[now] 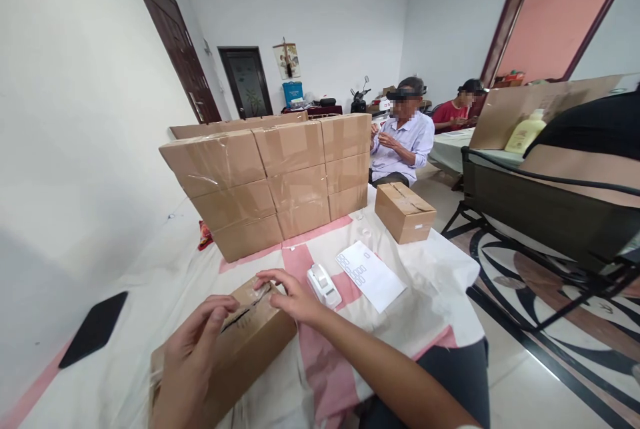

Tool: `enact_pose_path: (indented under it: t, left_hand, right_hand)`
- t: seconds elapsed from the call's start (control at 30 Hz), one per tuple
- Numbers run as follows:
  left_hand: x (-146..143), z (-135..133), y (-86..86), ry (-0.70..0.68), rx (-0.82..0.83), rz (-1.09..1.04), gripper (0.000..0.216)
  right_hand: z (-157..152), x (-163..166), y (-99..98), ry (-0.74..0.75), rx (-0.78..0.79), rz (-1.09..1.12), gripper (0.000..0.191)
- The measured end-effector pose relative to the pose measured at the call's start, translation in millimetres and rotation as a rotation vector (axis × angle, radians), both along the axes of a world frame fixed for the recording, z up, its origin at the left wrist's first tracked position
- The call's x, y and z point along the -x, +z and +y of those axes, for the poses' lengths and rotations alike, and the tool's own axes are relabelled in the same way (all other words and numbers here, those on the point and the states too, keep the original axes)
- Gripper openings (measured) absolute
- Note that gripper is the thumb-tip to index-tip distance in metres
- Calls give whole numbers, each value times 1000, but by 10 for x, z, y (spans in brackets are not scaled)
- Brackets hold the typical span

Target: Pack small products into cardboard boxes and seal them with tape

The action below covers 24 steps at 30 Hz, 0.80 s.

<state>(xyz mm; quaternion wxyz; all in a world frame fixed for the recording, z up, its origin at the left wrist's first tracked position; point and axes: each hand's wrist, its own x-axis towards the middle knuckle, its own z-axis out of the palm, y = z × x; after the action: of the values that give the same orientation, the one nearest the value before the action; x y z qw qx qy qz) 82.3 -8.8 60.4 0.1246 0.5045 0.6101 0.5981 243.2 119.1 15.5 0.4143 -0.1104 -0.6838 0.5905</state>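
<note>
A long cardboard box (250,349) lies on the cloth-covered table (425,282) right in front of me. My left hand (187,362) rests on its near top, thumb pressing along the flap seam. My right hand (290,292) lies on the far end of the box with fingers curved over the flaps, pressing them down. Neither hand holds anything separate. A white tape dispenser (323,284) sits just right of my right hand, beside a white sheet of labels (370,274).
A stack of taped cardboard boxes (270,179) stands at the table's far side, a single small box (404,211) to its right. A black phone (94,328) lies at left. Two people sit beyond the table. A dark cart (550,209) with a cream-coloured bottle stands at right.
</note>
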Motion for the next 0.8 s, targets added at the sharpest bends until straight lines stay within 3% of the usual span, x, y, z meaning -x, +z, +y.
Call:
enact_pose_path:
  t: [0.1, 0.27, 0.53, 0.67, 0.8]
  left_hand:
    - [-41, -23, 71, -46, 101, 70, 32]
    - [-92, 6, 139, -116, 206, 160, 36]
    - [-191, -34, 198, 14, 177, 306, 26]
    - [-241, -50, 269, -81, 318, 224, 23]
    - [-280, -16, 268, -152, 355, 234, 24]
  right_hand:
    - [-85, -36, 59, -79, -94, -28, 53]
    - [-237, -83, 78, -69, -132, -47, 62]
    - [-337, -122, -34, -105, -32, -15, 59]
    - [-261, -116, -29, -9, -39, -34, 64]
    - [-239, -111, -107, -47, -44, -46, 57]
